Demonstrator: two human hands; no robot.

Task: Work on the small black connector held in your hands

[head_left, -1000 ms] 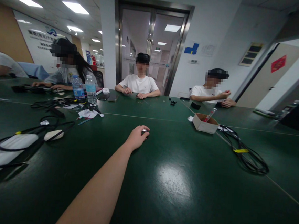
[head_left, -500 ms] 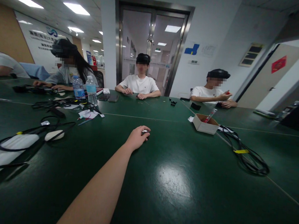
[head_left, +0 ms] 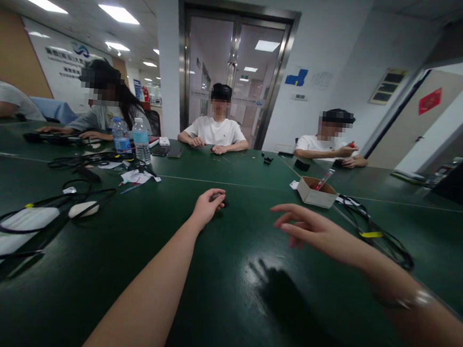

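My left hand [head_left: 205, 208] is closed around a small dark object [head_left: 216, 196], just over the middle of the green table [head_left: 224, 269]. Fingers cover most of that object, so its kind does not show. My right hand [head_left: 309, 226] hangs above the table to the right, fingers apart and stretched toward the left hand, with nothing in it. A bracelet or watch band [head_left: 409, 300] is on my right wrist. Behind my right hand stands a small open cardboard box [head_left: 317, 196] with a clear and red stick-like item [head_left: 324, 179] poking out.
Coiled black cable [head_left: 386, 244] lies at the right. On the left are a cable-wrapped white bundle [head_left: 22, 232], a white mouse-shaped item [head_left: 84, 209], paper scraps [head_left: 137, 177] and two water bottles [head_left: 141, 138]. Several people with head-worn devices sit across the table.
My right hand has come into view from the right, over the table. My left hand has shifted slightly left with the small object, which now shows darker and less clearly.
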